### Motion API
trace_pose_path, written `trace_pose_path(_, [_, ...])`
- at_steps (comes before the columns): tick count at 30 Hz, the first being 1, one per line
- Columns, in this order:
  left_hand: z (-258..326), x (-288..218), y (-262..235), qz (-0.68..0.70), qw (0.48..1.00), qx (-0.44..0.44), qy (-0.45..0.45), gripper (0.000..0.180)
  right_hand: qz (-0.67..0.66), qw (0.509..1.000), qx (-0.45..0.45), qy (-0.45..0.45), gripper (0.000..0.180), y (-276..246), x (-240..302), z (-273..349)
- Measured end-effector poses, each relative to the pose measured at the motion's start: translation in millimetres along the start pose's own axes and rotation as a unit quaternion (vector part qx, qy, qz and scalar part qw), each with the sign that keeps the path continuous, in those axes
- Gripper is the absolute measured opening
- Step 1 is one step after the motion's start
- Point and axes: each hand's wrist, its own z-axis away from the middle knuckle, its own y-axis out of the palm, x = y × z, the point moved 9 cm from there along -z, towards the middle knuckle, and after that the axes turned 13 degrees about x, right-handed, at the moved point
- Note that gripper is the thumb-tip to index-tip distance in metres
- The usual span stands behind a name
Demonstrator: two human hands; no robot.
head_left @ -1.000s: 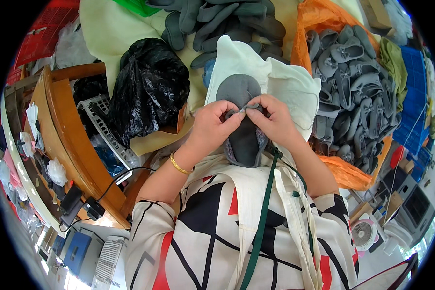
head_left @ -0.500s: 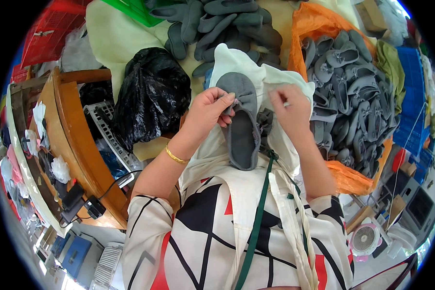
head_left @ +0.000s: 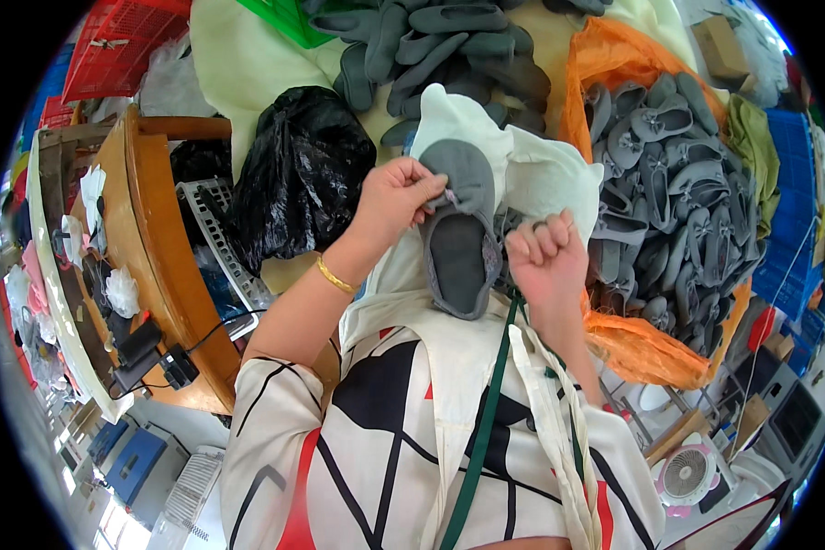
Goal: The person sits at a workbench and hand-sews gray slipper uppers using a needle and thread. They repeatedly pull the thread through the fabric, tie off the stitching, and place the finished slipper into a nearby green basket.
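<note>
A grey slip-on shoe (head_left: pixel 458 165) lies in my lap, toe pointing away, its opening facing up. At the throat of the shoe sits a small gathered trim (head_left: pixel 454 196) with a pinkish spot. My left hand (head_left: pixel 399 194) is closed, thumb and fingers pinching the shoe at that trim from the left side. To the right of the shoe my right hand (head_left: pixel 550 257) is held with its fingers curled in; whatever it grips, if anything, is too small or hidden to make out. Small dark grey pieces (head_left: pixel 506 222) lie between the shoe and my right hand, partly covered.
White cloth (head_left: pixel 550 174) lies under the shoe. Beyond it is a heap of grey shoes (head_left: pixel 422 55). An orange bag (head_left: pixel 605 50) full of similar shoes stands at right. At left are a black plastic bag (head_left: pixel 298 174), a white crate (head_left: pixel 220 238) and a wooden table (head_left: pixel 156 266).
My right hand has come down and nearer to me, from beside the upper white cloth to beside the shoe's opening, and has turned. My left hand keeps its pinch. The view has shifted slightly.
</note>
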Motion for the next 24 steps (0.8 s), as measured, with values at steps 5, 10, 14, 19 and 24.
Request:
trace_pose_path(5, [-6,-5,4,-0.035,0.999,0.037,0.012,0.019,0.148,0.987,-0.005,-0.064,0.037,8,23,-6])
trace_pose_path(10, [14,-69,17,-0.469,0.839,-0.034,0.272,0.013,0.659,0.734,-0.023,-0.165,0.022,51,56,21])
trace_pose_path(14, [31,-87,37,-0.494,0.811,-0.028,0.311,0.011,0.859,0.505,-0.01,-0.082,0.017,56,78,65])
trace_pose_path(19, [24,-76,47,-0.428,0.883,0.062,0.181,0.024,0.917,0.367,-0.153,0.035,0.017,1,137,114])
trace_pose_path(24, [21,-81,61,-0.571,0.809,-0.018,0.141,0.036,0.829,0.525,-0.187,-0.048,0.025,15,131,85])
